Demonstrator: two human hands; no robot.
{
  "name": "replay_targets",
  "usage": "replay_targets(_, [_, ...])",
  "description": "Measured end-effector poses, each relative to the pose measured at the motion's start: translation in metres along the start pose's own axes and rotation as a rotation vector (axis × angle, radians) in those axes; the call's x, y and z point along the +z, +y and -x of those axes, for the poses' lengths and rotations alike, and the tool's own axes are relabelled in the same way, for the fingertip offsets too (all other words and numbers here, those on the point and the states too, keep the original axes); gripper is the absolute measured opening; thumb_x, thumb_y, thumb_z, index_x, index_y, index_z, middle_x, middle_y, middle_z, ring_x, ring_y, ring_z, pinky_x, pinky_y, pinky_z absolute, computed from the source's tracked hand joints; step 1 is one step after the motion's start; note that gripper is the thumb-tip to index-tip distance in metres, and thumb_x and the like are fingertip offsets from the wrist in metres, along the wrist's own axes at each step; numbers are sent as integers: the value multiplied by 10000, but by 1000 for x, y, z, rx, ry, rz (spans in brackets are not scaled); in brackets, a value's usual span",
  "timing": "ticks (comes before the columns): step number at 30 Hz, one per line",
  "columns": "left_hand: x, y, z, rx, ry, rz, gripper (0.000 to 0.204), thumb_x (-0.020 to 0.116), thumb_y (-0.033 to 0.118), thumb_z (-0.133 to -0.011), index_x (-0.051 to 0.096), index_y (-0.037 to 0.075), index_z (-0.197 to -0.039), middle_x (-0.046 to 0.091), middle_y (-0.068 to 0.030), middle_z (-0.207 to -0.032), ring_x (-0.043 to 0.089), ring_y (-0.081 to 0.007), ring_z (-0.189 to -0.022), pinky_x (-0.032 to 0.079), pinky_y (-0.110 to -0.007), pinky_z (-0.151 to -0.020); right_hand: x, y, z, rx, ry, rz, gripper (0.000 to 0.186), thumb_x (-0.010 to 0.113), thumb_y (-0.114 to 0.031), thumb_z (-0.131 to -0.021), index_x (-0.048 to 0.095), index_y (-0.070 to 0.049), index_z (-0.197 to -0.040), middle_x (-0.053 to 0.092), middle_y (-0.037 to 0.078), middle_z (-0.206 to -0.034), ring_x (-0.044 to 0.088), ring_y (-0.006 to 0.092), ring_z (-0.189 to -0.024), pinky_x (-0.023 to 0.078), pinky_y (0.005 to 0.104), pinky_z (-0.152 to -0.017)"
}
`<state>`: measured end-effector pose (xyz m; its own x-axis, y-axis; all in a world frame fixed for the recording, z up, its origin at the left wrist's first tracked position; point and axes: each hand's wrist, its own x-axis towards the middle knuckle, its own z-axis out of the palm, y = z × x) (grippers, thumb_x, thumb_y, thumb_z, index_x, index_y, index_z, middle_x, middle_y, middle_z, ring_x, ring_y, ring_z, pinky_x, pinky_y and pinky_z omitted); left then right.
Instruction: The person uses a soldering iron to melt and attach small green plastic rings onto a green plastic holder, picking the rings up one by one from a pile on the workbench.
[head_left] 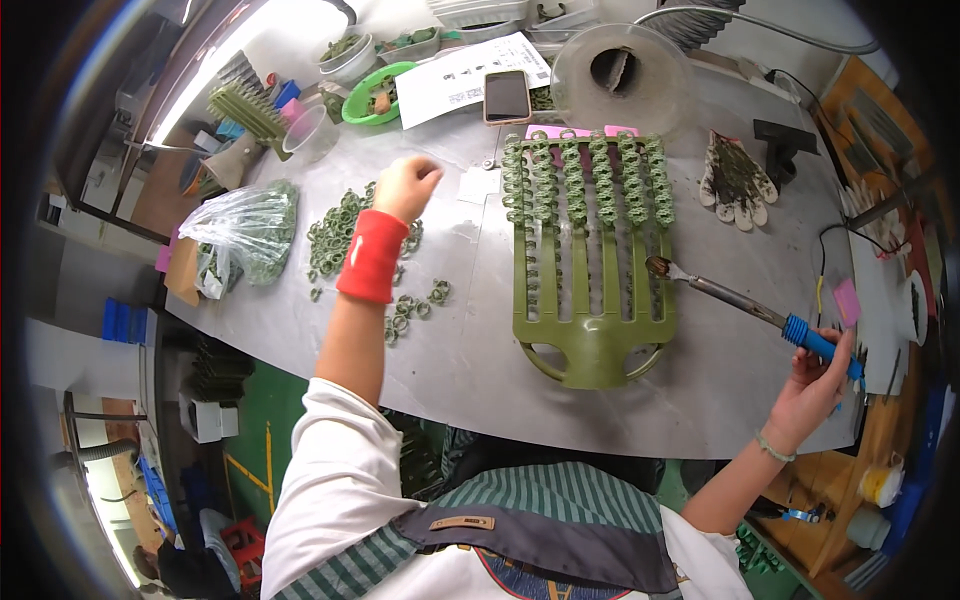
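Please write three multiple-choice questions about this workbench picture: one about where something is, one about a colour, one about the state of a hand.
1. Where does the phone lie?
A. beyond the green rack
B. inside the plastic bag
C. on the floor

2. What colour is the wristband on the left arm?
A. blue
B. red
C. yellow

3. What is the right hand doing?
A. resting flat on the table
B. gripping the blue-handled tool
C. holding the gloves

Answers: 1 A, the phone sits on the table past the far end of the green rack. 2 B, the band is plainly red. 3 B, its fingers close on the blue-handled tool, whose tip points toward the rack.
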<state>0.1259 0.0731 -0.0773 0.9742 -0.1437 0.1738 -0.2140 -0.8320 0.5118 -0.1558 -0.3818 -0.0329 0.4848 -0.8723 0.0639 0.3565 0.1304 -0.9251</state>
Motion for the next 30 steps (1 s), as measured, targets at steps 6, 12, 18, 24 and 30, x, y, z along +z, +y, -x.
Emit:
replay_targets(6, [9, -55, 10, -111, -76, -272, 267, 730, 289, -795, 728, 91, -973, 707, -151, -908, 676, -316, -876, 524, -396, -825, -2, -1, 4, 8, -43, 21, 307, 643, -335, -918, 638, -34, -862, 640, 45, -805, 590, 77, -593, 501, 165, -536])
replay_targets(12, [-6, -60, 19, -354, -134, 711, 260, 622, 145, -922, 650, -25, -1116, 645, -80, -1089, 639, -171, -951, 540, -278, -865, 6, -9, 13, 13, -33, 31, 310, 648, -336, -915, 634, -31, -862, 641, 52, -812, 585, 78, -587, 498, 165, -535])
replay_targets(18, [-15, 29, 41, -273, -288, 1023, 266, 651, 88, -899, 635, -4, -1148, 647, -95, -1127, 627, -170, -1027, 513, -284, -930, 5, -14, 13, -10, 22, 35, 326, 639, -333, -920, 629, -19, -834, 630, 59, -739, 577, 90, -552, 485, 182, -514])
replay_targets(24, [35, 151, 68, 206, -415, 722, 259, 683, 46, -863, 680, 35, -1121, 690, -34, -940, 632, -96, -823, 515, -243, -772, 3, -10, 8, -20, 39, 11, 347, 663, -318, -904, 637, 9, -792, 613, 61, -680, 578, 121, -520, 491, 213, -503])
replay_targets(30, [86, 224, 63, 689, -85, 341, 168, 709, 99, -816, 718, 65, -981, 667, -83, -819, 607, -238, -767, 513, -319, -731, 4, 0, -1, -21, 69, -20, 335, 654, -294, -913, 636, 13, -779, 598, 58, -643, 585, 129, -519, 504, 221, -505])
